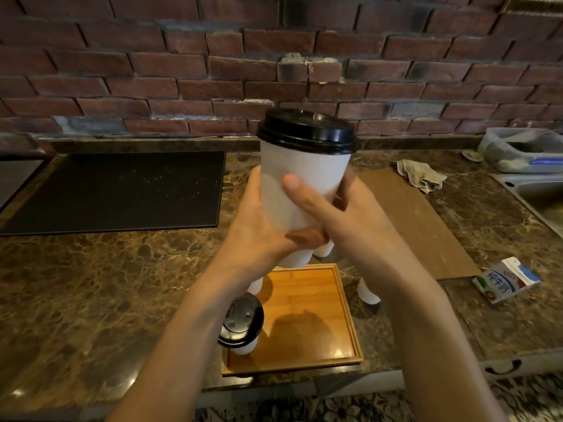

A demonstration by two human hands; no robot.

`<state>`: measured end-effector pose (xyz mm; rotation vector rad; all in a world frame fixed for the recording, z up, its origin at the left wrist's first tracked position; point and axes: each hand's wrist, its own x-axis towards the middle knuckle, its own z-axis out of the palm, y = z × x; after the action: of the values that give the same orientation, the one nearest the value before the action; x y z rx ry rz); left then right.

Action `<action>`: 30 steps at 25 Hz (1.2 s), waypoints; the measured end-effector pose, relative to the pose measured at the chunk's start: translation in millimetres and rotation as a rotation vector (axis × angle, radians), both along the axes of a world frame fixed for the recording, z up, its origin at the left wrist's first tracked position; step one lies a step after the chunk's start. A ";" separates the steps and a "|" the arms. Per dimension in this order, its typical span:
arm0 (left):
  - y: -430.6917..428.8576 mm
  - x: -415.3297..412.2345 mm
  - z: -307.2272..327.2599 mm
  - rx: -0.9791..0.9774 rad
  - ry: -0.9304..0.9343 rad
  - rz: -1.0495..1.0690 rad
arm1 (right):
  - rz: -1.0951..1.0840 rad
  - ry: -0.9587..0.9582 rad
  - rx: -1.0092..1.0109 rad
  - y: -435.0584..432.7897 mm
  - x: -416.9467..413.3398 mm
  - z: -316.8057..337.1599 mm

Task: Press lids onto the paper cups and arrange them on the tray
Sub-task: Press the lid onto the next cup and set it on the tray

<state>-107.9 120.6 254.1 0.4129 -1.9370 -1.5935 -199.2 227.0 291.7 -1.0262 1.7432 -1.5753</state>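
I hold a white paper cup [300,181] with a black lid [307,130] up in front of me, above the counter. My left hand [259,226] wraps its lower left side and my right hand [338,214] grips the right side, thumb across the front. Below lies a square wooden tray [307,318]. A lidded cup [240,322] stands at the tray's left edge. Other white cups peek out under my hands: one [294,260] behind the tray, one [254,284] at its left, one [368,292] to its right, their tops hidden.
A black mat [122,190] lies on the marble counter at left. A brown board [411,220] with a crumpled cloth [422,175] is at right, a milk carton [505,280] beside it. A steel sink [536,196] sits far right. Brick wall behind.
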 end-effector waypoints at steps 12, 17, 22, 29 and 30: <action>-5.5 2.3 -8.8 -0.041 -0.024 -0.009 | -0.067 0.076 -0.001 -8.3 3.2 0.5; -5.0 6.6 -0.6 -0.033 -0.008 -0.054 | -0.061 0.078 -0.021 -5.9 1.2 6.4; -11.1 12.8 9.4 -0.030 0.019 -0.151 | 0.058 0.033 -0.041 -2.0 -6.8 16.6; -15.9 17.3 13.5 0.003 0.033 -0.281 | 0.203 -0.047 0.002 0.7 -16.1 17.1; -15.4 17.0 12.3 -0.001 0.036 -0.272 | 0.209 -0.059 0.008 0.9 -16.6 16.0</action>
<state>-90.9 105.1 266.4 0.1224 -2.0339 -1.7541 -215.8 227.9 307.7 -1.1074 1.5476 -1.4515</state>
